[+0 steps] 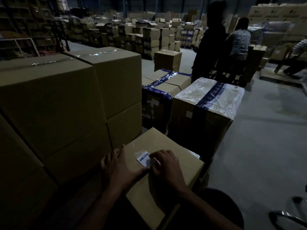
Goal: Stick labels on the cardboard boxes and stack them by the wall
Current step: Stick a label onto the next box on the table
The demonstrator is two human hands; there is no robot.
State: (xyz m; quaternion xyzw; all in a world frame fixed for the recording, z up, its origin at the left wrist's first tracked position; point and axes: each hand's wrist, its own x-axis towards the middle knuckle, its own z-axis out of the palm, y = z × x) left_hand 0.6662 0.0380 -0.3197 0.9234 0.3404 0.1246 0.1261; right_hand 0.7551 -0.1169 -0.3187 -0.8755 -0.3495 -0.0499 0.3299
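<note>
A brown cardboard box (181,170) sits low in front of me with its top facing up. A small white barcode label (144,157) lies on that top. My left hand (119,166) rests flat on the box's left edge, thumb reaching toward the label. My right hand (163,165) has its curled fingers pressed on the label's right part, covering some of it. Neither hand lifts anything. To the left stand stacked plain brown boxes (54,103), two high, close beside the one I touch.
Beyond the box stand a blue-taped box (166,83) and a plastic-wrapped box (206,103). Bare grey floor (265,138) spreads on the right. Three people (239,44) work at the back right among many stacked cartons (149,35). A metal frame (289,216) shows at lower right.
</note>
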